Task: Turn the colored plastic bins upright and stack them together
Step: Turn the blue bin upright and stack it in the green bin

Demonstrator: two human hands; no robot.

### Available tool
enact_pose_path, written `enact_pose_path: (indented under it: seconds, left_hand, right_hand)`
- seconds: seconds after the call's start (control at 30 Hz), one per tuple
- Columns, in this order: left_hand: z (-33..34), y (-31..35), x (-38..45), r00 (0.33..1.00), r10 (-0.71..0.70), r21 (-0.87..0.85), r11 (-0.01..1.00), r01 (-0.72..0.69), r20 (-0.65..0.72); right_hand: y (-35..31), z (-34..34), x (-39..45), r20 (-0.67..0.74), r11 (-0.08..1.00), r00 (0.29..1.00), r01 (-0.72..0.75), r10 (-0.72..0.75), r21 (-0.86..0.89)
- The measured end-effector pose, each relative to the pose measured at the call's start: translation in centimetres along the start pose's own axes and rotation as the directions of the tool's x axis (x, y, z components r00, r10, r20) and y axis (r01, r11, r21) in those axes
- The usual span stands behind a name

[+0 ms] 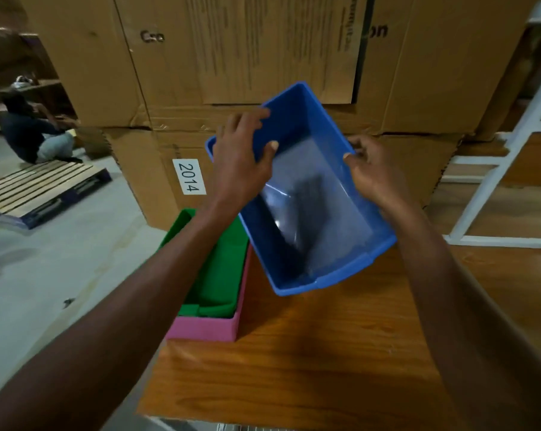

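A person's left hand (242, 157) and right hand (370, 169) clamp opposite long rims of a blue bin (309, 197), held mouth-up above the worktop (309, 353), apparently to nest it into the green bin (219, 269) inside the pink bin (207, 329).

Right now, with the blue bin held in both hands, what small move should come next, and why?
Probably swing the blue bin left and line it up over the green bin. It is open side up in the left hand and right hand, skewed relative to the green bin nested in the pink bin.
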State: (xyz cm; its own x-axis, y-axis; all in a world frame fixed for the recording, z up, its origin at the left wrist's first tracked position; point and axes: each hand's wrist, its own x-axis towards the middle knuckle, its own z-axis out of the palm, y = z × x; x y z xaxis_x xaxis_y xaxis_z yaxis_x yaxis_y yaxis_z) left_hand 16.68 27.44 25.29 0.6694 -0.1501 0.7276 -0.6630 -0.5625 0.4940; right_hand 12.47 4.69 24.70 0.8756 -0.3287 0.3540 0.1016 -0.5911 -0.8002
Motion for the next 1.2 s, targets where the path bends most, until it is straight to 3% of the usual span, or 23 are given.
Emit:
enact_pose_path:
  seconds: [0.07,0.17,0.23,0.3,0.43,0.6,0.8,0.97,1.03,1.1,1.2]
  left_hand:
    - [-0.4,1.3,2.4,0.979,0.175,0.058,0.982,-0.182,0.102]
    - [-1.2,2.5,4.9,0.889,0.369,0.213,0.877,-0.430,0.272]
    - [-1.9,2.2,6.0,0.826,0.425,0.262,0.806,-0.532,0.371]
    - [-2.8,1.4,6.5,0.809,0.431,0.299,0.773,-0.559,0.399]
    - [-4.3,-0.8,6.3,0.868,0.351,0.331,0.820,-0.466,0.352]
    - [-5.8,-3.6,4.2,0.895,0.291,0.310,0.864,-0.397,0.338]
    - [-7.7,-7.8,3.0,0.952,0.066,0.280,0.948,-0.153,0.297]
    - [-9.7,-10.5,3.0,0.932,-0.150,0.166,0.981,0.098,0.330]
    - [-10.7,-11.6,2.6,0.918,-0.193,0.151,0.977,0.149,0.347]
    - [-11.5,-13.0,2.3,0.901,-0.234,0.134,0.971,0.198,0.366]
    - [-12.9,-15.6,1.6,0.865,-0.324,0.158,0.945,0.285,0.382]
  right_hand:
    - [-2.3,0.2,0.2,-0.025,0.993,0.996,0.089,-0.091,-0.080]
    - [-5.5,1.1,0.0,-0.046,0.959,0.979,0.186,-0.201,-0.215]
    - [-7.0,2.0,-0.5,-0.064,0.904,0.964,0.219,-0.260,-0.367]
    - [-8.3,3.3,-1.0,-0.105,0.830,0.944,0.218,-0.313,-0.514]
    - [-9.5,6.1,-2.2,-0.190,0.784,0.885,0.254,-0.424,-0.566]
    - [-10.3,9.1,-4.0,-0.243,0.807,0.867,0.255,-0.434,-0.533]
    - [-9.7,9.5,-7.0,-0.317,0.876,0.903,0.116,-0.290,-0.469]
    - [-8.2,10.6,-9.1,-0.390,0.912,0.915,-0.072,-0.100,-0.403]
    - [-7.9,11.5,-9.3,-0.369,0.952,0.928,-0.166,0.062,-0.258]
    - [-7.9,12.5,-9.2,-0.234,0.971,0.942,-0.238,0.239,0.033]
    - [-8.8,13.7,-9.1,-0.031,0.890,0.917,-0.377,0.398,0.257]
